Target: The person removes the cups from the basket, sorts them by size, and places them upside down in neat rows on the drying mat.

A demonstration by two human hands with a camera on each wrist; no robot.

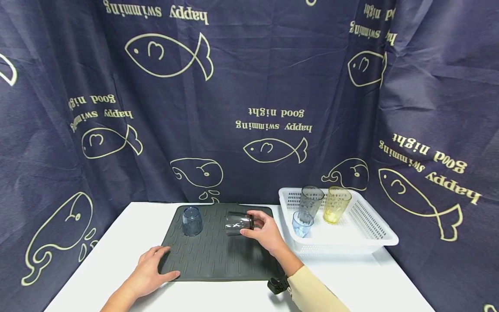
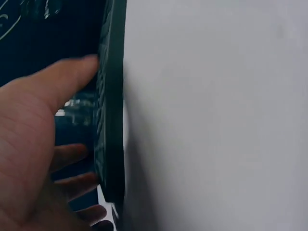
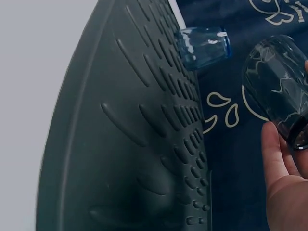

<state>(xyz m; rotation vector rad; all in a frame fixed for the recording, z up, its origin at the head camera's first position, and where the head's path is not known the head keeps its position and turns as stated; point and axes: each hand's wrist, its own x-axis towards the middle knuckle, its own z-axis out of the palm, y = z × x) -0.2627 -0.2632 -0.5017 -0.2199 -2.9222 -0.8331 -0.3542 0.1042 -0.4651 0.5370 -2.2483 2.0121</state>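
Note:
My right hand (image 1: 270,233) holds a clear grey drinking glass (image 1: 236,223) on its side above the dark ribbed mat (image 1: 212,265). In the right wrist view, the thumb and fingers (image 3: 275,154) are at one end of this glass, partly out of frame. A blue glass (image 1: 192,222) stands upside down on the mat's far left part. At the mat's front left corner, my left hand (image 1: 150,269) rests with thumb and fingers spread at the edge. The left wrist view shows its thumb (image 2: 77,77) by the mat's rim, holding nothing.
To the right of the mat stands a white perforated basket (image 1: 343,249). A grey glass (image 1: 310,203), a yellow glass (image 1: 337,203) and a light blue glass (image 1: 302,225) are inside it. A dark curtain (image 1: 234,95) with fish drawings hangs behind the white table (image 1: 97,251).

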